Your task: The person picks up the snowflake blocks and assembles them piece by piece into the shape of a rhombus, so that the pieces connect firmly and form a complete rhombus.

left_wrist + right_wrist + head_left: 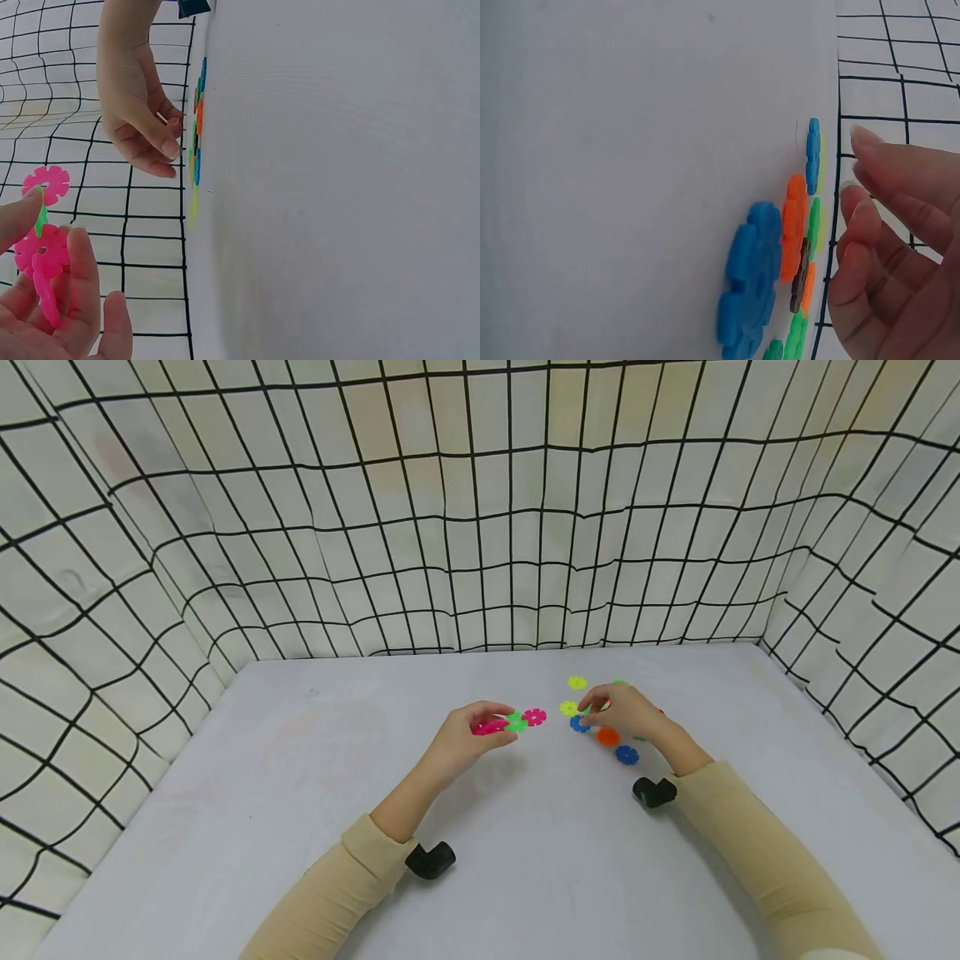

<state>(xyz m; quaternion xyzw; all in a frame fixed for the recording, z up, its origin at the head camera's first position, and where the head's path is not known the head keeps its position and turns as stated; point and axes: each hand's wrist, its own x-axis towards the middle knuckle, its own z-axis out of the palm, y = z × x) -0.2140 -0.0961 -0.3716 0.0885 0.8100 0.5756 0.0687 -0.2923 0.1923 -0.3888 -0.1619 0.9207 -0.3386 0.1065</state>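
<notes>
My left hand [455, 745] pinches a short chain of notched plastic snowflake discs above the table. A pink disc [535, 717] sits at the chain's far end, joined to a green disc [516, 722]; more pink discs [45, 251] lie by the palm, partly covered by fingers. My right hand [628, 710] hovers over loose discs on the table, its fingers loosely bent and nothing visible between them. Beneath and around it lie a blue disc [751, 285], an orange disc [608, 737], another blue disc [579, 724] and a yellow disc [568, 708]. Several others are partly hidden.
A white table [225, 793] carries the discs. Black netting [510, 543] over pale cloth rises along its back and both sides. A black device [431, 861] is at the left wrist, and another black device [654, 792] at the right wrist.
</notes>
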